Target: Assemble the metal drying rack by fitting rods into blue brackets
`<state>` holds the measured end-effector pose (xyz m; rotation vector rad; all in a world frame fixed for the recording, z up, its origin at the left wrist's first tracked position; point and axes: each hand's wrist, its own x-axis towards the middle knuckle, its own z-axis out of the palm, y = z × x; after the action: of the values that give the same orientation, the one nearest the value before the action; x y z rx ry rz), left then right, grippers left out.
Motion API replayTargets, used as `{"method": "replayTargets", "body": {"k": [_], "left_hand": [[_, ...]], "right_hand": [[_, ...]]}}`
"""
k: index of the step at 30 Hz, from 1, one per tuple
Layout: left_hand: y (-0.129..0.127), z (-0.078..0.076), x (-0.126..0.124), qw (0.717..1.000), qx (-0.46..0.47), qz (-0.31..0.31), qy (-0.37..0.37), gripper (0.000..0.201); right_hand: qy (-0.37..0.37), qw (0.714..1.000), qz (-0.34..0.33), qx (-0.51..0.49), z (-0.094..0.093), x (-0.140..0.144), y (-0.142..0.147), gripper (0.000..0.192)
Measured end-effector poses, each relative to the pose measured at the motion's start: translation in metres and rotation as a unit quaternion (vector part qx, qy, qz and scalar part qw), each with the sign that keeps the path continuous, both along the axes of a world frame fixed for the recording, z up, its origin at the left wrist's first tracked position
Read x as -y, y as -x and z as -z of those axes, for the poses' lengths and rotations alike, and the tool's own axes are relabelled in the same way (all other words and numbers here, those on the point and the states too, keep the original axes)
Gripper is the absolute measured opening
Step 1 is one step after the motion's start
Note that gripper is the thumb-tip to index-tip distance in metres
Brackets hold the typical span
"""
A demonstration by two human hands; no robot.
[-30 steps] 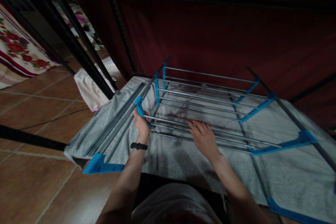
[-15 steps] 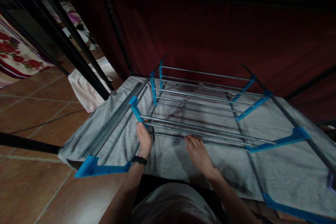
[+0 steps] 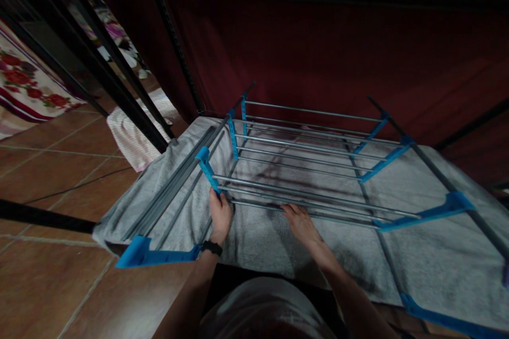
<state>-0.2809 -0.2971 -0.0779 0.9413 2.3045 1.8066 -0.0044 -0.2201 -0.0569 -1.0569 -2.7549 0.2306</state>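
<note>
We are flattening the grey towel (image 3: 262,233) on the drying rack (image 3: 310,169), left hand (image 3: 220,213) and right hand (image 3: 301,222) pressing open-fingered just short of the rails beyond our fingertips

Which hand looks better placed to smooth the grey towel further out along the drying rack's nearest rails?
Probably the right hand: it lies flat on the grey towel mid-rack, just under the metal rails. The left hand sits at the blue plastic corner bracket, by the rack's edge.
</note>
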Motion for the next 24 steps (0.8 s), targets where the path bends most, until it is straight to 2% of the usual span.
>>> {"method": "replayTargets", "body": {"k": [4, 8, 15, 20, 24], "left_hand": [[0.000, -0.003, 0.001, 1.000, 0.014, -0.014, -0.015, 0.015], [0.003, -0.004, 0.003, 0.999, 0.027, -0.011, -0.036, 0.010], [0.012, 0.009, 0.005, 1.000, 0.000, 0.005, 0.009, 0.024], [0.018, 0.019, 0.005, 1.000, -0.012, 0.013, 0.008, 0.026], [0.019, 0.021, 0.007, 1.000, -0.015, 0.019, 0.013, 0.027]], "right_hand": [[0.001, 1.000, -0.008, -0.017, -0.001, -0.001, -0.003, 0.037], [-0.006, 1.000, -0.008, -0.016, 0.002, 0.000, -0.004, 0.041], [0.053, 0.998, 0.026, -0.014, 0.010, -0.003, -0.001, 0.041], [0.079, 0.996, 0.044, -0.024, 0.007, -0.006, 0.000, 0.040], [0.084, 0.995, 0.054, -0.011, 0.004, -0.007, 0.002, 0.040]]}}
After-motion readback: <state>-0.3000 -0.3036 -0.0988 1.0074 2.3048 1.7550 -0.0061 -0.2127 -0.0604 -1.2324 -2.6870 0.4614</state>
